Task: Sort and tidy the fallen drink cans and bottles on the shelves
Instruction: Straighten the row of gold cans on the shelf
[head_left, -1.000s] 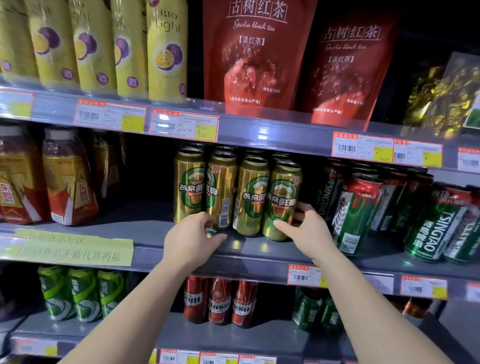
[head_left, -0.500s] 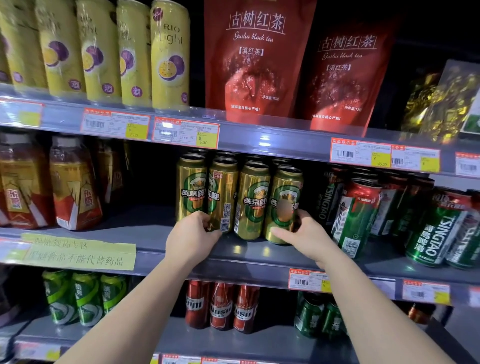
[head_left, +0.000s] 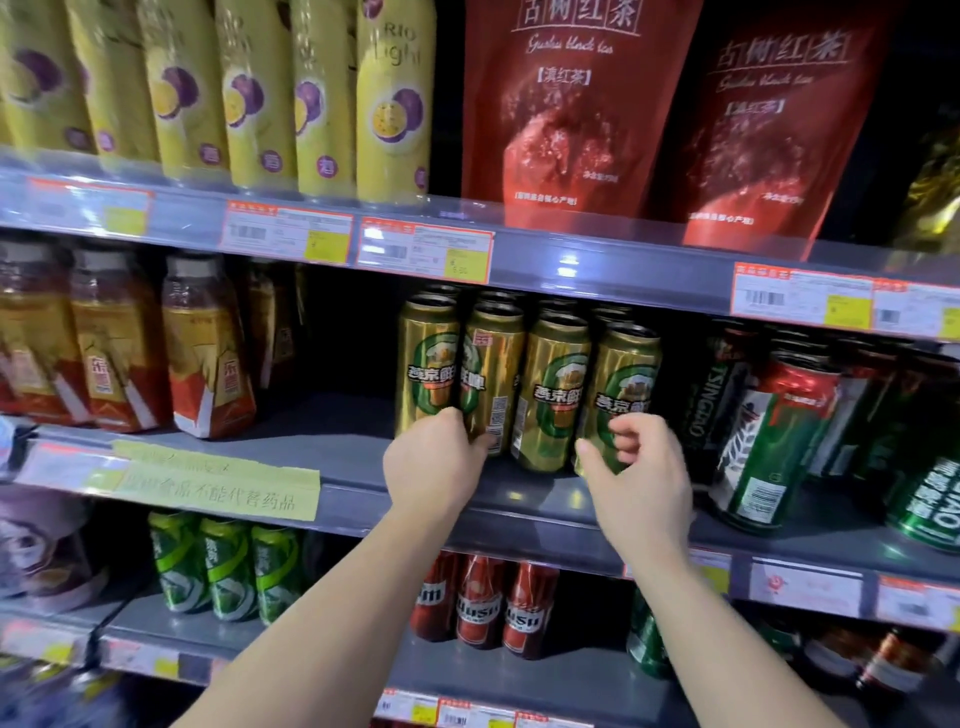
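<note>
Gold beer cans (head_left: 553, 395) stand upright in a tight front row on the middle shelf (head_left: 332, 447), with more behind them. My left hand (head_left: 436, 462) wraps the base of the leftmost gold can (head_left: 426, 364), its thumb pressed against the second can (head_left: 493, 374). My right hand (head_left: 639, 473) hovers in front of the rightmost gold can's (head_left: 626, 395) base, fingers loosely curled and thumb apart, gripping nothing. Right of the gold row, a red-and-green Tsingtao can (head_left: 769, 441) leans to the right, and another green can (head_left: 930, 499) leans beside it.
Amber tea bottles (head_left: 208, 353) stand at the left of the same shelf. Yellow Rio cans (head_left: 395, 104) and red tea pouches (head_left: 566, 114) fill the shelf above. Below are green cans (head_left: 228, 566) and red Wusu cans (head_left: 480, 603). A yellow paper label (head_left: 218, 491) hangs on the shelf edge.
My right hand has come off the side of the rightmost gold can and drawn back in front of it. The left hand stays at the row's left base.
</note>
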